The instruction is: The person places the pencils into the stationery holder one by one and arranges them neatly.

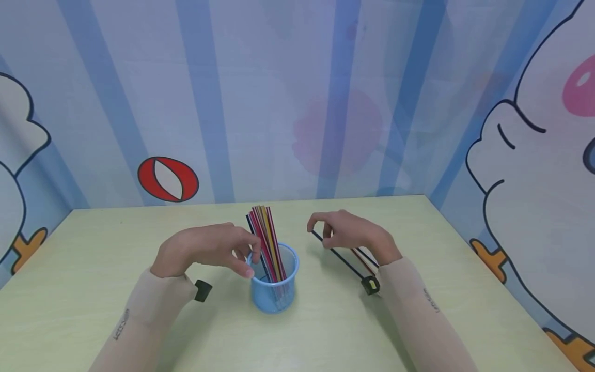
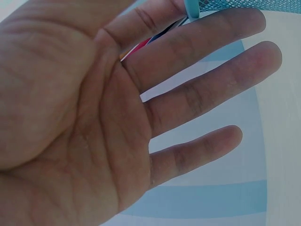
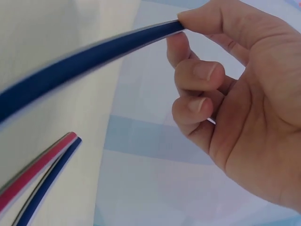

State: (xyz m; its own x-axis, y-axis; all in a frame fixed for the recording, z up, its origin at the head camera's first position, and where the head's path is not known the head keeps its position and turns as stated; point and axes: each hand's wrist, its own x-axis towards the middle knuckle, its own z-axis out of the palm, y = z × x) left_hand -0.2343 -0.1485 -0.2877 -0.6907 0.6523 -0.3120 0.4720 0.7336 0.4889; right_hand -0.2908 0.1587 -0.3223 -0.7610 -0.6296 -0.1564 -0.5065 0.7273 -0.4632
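A light-blue cup (image 1: pixel 274 299) stands upright, holding several thin coloured sticks (image 1: pixel 266 237) that lean to the left. At its left rim is my left hand (image 1: pixel 209 248), thumb and index finger pinching the edge; the other fingers are spread in the left wrist view, below the cup's mesh wall (image 2: pixel 249 4). To the cup's right, my right hand (image 1: pixel 348 230) pinches the upper end of a dark blue stick (image 1: pixel 341 258) between thumb and index finger. The right wrist view shows this stick (image 3: pixel 94 56) slanting away from the fingertips, with the other fingers curled.
Under the right wrist lie a red stick (image 1: pixel 364 262) and another dark blue stick (image 1: pixel 369 258), also visible in the right wrist view as a red stick (image 3: pixel 37 169) and a blue one (image 3: pixel 49 181). A patterned backdrop (image 1: pixel 274 103) stands behind the pale table (image 1: pixel 111 253).
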